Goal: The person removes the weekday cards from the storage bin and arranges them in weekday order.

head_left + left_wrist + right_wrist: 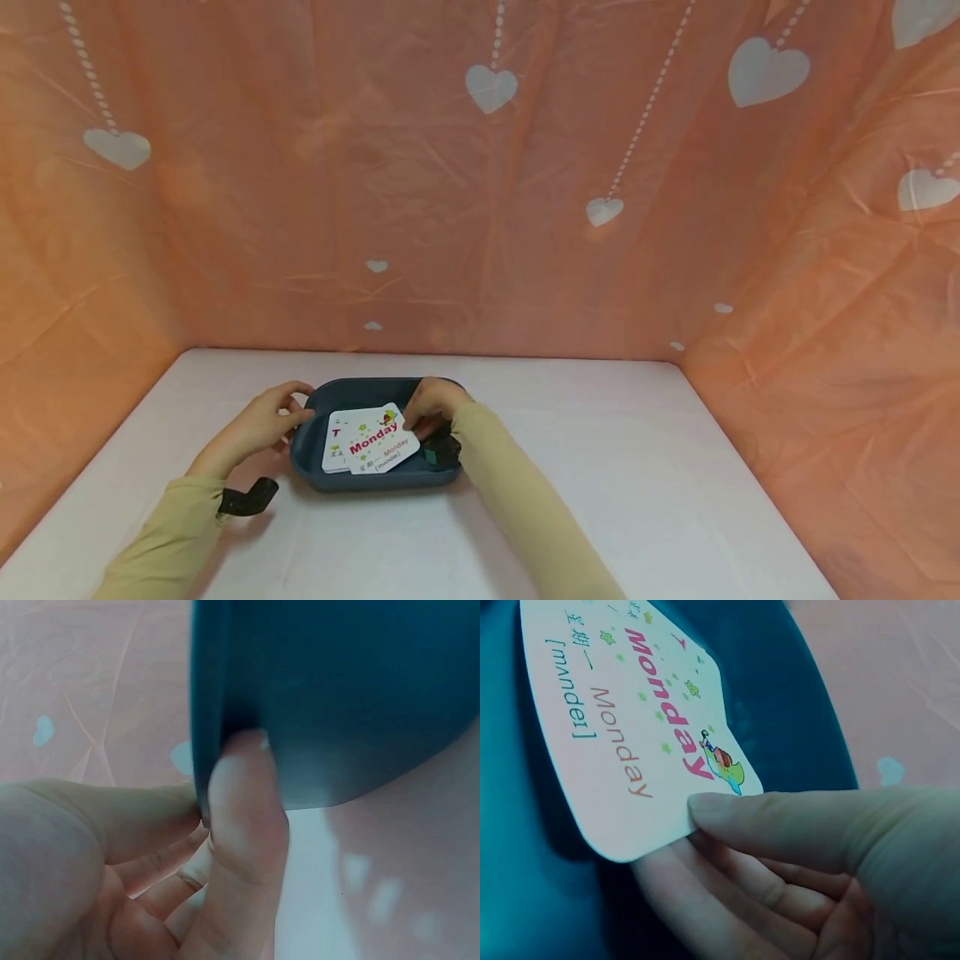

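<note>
The right hand point(435, 406) pinches the near corner of the Monday card point(622, 772), thumb on the printed face and fingers beneath, while the left hand point(261, 421) pinches the rim of the dark blue tray point(375, 482) at its left end. The card lies inside the tray, face up, overlapping another card point(337, 423), of which only a strip with a red "T" shows; how many lie beneath cannot be told. The right hand and a black piece point(446, 451) at its wrist hide the tray's right part. The left wrist view cuts off most of the tray, and both sleeves point(517, 487) run out of the head view. The tray stands on a white tabletop point(637, 475), left of its middle, enclosed by creased orange cloth point(412, 183) with pale hearts point(491, 88) on dotted strings.
</note>
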A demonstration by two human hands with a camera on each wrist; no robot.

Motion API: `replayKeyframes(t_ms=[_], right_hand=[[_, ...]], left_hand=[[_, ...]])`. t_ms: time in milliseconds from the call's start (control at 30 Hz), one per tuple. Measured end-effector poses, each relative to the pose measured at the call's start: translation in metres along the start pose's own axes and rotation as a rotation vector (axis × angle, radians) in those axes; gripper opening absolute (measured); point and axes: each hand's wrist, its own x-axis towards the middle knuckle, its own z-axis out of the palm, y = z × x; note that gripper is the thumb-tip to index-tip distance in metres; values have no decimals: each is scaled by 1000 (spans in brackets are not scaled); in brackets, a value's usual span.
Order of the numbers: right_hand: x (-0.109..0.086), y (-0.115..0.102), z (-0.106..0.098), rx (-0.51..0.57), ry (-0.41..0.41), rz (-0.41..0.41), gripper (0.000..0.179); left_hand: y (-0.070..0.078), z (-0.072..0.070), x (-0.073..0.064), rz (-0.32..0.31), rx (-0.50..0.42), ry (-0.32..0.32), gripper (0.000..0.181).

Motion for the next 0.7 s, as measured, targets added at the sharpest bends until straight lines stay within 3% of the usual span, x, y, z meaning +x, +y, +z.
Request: replayKeyframes(t_ms=[267,700], right_hand=[[0,2,-9,-4,-12,-32,11],[-17,-7,-36,-9,-34,-125,10]], left_hand=[[1,1,-1,-8,-9,0,39],[4,1,-2,-8,1,-7,40]])
